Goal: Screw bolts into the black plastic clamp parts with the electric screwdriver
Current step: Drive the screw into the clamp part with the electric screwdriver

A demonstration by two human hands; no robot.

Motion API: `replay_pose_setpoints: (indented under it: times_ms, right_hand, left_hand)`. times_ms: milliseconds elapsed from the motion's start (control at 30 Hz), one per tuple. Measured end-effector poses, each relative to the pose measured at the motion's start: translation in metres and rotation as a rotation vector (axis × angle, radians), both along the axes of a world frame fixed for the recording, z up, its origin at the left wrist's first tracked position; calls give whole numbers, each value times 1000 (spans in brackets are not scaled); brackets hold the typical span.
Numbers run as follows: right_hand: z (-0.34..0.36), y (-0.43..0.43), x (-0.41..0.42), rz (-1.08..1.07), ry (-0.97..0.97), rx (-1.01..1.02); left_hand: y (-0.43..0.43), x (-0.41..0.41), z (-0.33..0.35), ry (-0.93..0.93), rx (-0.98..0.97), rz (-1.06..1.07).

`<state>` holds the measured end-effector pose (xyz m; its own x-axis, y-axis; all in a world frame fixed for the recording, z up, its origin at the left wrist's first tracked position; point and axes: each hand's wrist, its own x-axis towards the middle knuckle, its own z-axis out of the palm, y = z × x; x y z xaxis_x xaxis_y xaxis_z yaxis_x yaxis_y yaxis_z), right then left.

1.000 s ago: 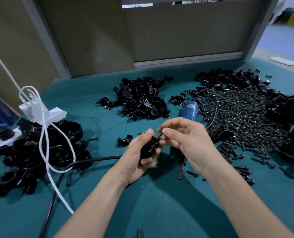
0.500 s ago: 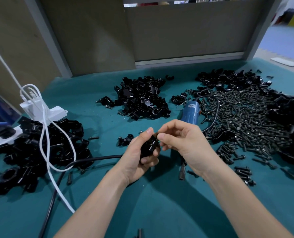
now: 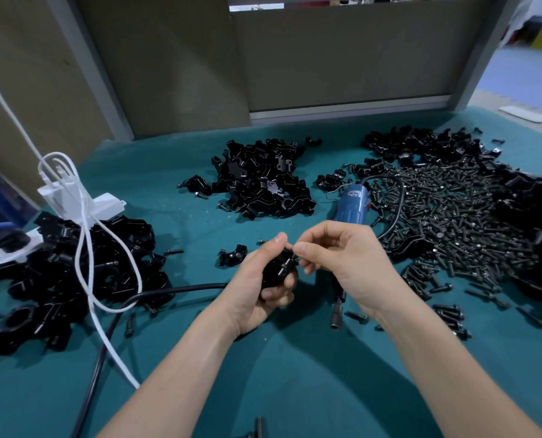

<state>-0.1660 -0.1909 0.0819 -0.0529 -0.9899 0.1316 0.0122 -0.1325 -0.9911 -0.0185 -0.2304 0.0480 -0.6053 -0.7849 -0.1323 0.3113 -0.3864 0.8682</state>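
My left hand (image 3: 260, 289) grips a black plastic clamp part (image 3: 279, 271) above the teal table. My right hand (image 3: 342, 267) pinches a small black bolt (image 3: 295, 255) with thumb and forefinger at the top of that clamp. The bolt is mostly hidden by my fingertips. The blue electric screwdriver (image 3: 351, 203) lies on the table just behind my right hand, its metal bit (image 3: 337, 316) pointing toward me under my wrist. A large spread of loose black bolts (image 3: 453, 222) covers the table to the right.
A pile of black clamp parts (image 3: 263, 181) sits at centre back, another pile (image 3: 73, 273) at left, more along the right edge (image 3: 532, 216). A white cable (image 3: 86, 248) and a black cord (image 3: 105, 343) cross the left side. A single clamp half (image 3: 231, 256) lies near my left hand.
My right hand has shifted slightly left and brought its pinched fingertips against the clamp in my left hand. The screwdriver has not moved.
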Motion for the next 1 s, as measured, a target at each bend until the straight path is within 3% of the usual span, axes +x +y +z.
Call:
replay_pose_setpoints:
  times_ms: [533, 1000]
  right_hand:
    - [0, -3, -6, 47, 182, -102]
    - [4, -1, -9, 62, 94, 7]
  left_hand:
    - [-3, 0, -3, -24, -7, -14]
    - [-3, -2, -7, -55, -35, -18]
